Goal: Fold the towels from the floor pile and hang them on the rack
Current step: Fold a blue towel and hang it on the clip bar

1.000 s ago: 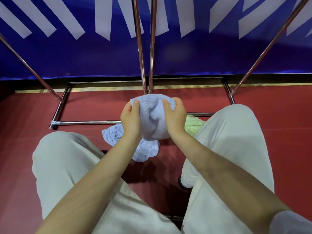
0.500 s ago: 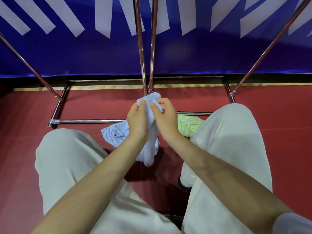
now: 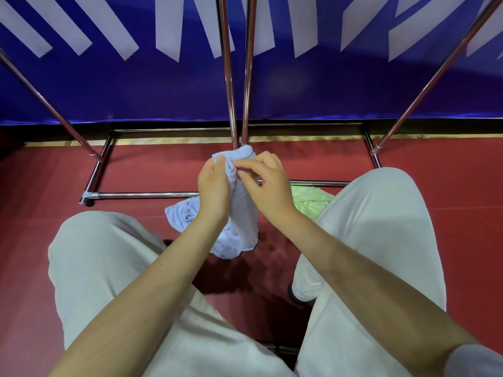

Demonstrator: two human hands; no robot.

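- Left hand [image 3: 213,186] gripping the folded pale blue terry towel [image 3: 243,213], held upright above the red floor [image 3: 152,170].
- Right hand [image 3: 268,186] pinching its top fold.
- Below, crumpled pale blue towel [image 3: 182,216] and light green towel [image 3: 310,200] beside the chrome rack [image 3: 141,195] base bar.
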